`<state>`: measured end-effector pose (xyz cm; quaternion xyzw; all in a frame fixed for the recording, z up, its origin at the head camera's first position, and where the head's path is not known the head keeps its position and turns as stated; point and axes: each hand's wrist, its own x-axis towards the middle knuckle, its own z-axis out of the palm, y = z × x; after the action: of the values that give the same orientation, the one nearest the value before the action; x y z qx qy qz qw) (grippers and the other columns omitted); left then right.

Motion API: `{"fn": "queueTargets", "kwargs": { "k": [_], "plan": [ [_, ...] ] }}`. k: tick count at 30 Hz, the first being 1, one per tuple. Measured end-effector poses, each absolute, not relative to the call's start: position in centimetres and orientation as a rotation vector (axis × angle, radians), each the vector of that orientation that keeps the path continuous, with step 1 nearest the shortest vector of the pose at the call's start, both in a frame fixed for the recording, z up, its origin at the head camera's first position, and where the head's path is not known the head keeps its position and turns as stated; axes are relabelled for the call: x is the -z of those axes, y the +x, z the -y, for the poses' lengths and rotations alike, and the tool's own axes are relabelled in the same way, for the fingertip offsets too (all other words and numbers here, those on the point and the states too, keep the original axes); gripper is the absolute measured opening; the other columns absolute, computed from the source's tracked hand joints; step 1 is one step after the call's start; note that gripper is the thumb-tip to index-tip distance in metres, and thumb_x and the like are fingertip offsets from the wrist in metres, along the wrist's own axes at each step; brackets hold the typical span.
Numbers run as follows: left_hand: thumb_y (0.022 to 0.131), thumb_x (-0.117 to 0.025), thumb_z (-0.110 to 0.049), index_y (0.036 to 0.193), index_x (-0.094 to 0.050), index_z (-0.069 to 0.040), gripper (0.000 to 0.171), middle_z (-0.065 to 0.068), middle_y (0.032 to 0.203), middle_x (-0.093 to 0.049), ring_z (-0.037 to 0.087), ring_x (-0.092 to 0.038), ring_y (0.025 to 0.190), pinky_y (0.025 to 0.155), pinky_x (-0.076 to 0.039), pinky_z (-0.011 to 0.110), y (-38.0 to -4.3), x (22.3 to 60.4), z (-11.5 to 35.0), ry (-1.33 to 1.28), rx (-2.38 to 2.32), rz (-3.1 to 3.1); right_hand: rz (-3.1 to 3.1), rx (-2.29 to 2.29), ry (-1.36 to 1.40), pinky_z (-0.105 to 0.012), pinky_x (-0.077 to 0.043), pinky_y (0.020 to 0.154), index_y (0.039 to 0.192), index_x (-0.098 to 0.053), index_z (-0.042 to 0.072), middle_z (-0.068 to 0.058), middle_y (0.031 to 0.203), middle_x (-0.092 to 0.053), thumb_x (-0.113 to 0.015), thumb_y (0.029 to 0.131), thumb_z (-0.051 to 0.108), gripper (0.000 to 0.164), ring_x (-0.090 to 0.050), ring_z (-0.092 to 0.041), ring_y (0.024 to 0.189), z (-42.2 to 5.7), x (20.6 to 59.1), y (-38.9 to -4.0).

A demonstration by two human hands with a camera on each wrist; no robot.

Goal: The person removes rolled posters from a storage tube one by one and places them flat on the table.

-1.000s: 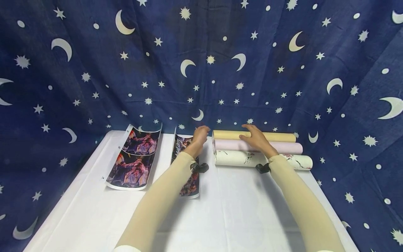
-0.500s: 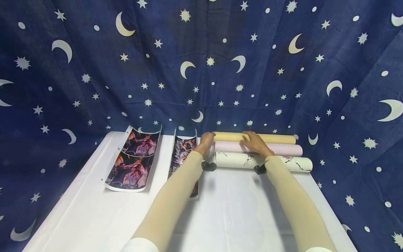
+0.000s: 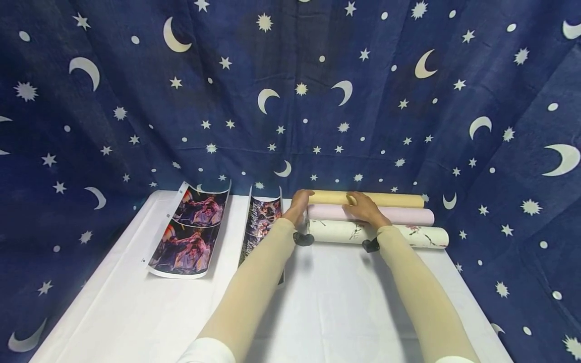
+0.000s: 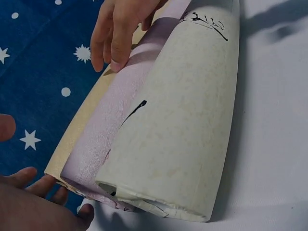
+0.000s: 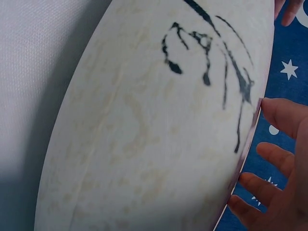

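Three wallpaper rolls lie side by side at the back right in the head view: a yellow roll (image 3: 399, 199) at the back, a pink roll (image 3: 408, 216) in the middle and a white roll with branch patterns (image 3: 331, 231) in front. My left hand (image 3: 298, 205) is at the left ends of the yellow and pink rolls, its fingers spread beside the yellow end in the left wrist view. Over the yellow roll arches my right hand (image 3: 365, 207). Its fingers reach past the far side, and its thumb touches near the seam with the pink roll.
Two curled printed sheets lie to the left: a wider poster (image 3: 192, 237) and a narrower one (image 3: 260, 222), partly covered by the left arm. A white cloth (image 3: 345, 302) covers the table. A dark blue curtain (image 3: 218, 101) hangs behind and at the sides.
The left hand has moved right from beside the narrow poster to the rolls' left ends. The right hand has lowered onto the back rolls. Little has moved in the last half second.
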<state>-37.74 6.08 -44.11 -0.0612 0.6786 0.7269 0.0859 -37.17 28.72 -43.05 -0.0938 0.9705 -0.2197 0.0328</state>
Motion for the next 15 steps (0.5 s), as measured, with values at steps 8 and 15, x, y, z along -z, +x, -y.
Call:
{"fn": "queueTargets", "kwargs": {
  "k": [8, 15],
  "plan": [
    [0.093, -0.050, -0.025, 0.147, -0.042, -0.005, 0.058, 0.011, 0.156, -0.038, 0.031, -0.030, 0.147, 0.121, -0.027, 0.044, -37.7, 43.0, -6.2, -0.125, -2.211, -2.045, -3.022, 0.627, -0.232, -0.072, -0.012, 0.114, 0.152, -0.032, 0.009, -0.025, 0.160, -0.020, -0.061, 0.094, 0.038, 0.072, -0.015, -0.048, 0.147, -29.1, 42.7, -37.5],
    [0.094, -0.050, -0.026, 0.148, -0.042, -0.012, 0.057, 0.007, 0.156, -0.039, 0.030, -0.035, 0.145, 0.119, -0.029, 0.049, -36.9, 40.2, -7.0, -0.023, -2.295, -1.964, -3.127, 0.661, -0.165, -0.074, -0.007, 0.113, 0.155, -0.023, 0.012, -0.026, 0.161, -0.016, -0.067, 0.090, 0.030, 0.080, -0.012, -0.048, 0.148, -30.7, 42.0, -37.8]
  ]
}}
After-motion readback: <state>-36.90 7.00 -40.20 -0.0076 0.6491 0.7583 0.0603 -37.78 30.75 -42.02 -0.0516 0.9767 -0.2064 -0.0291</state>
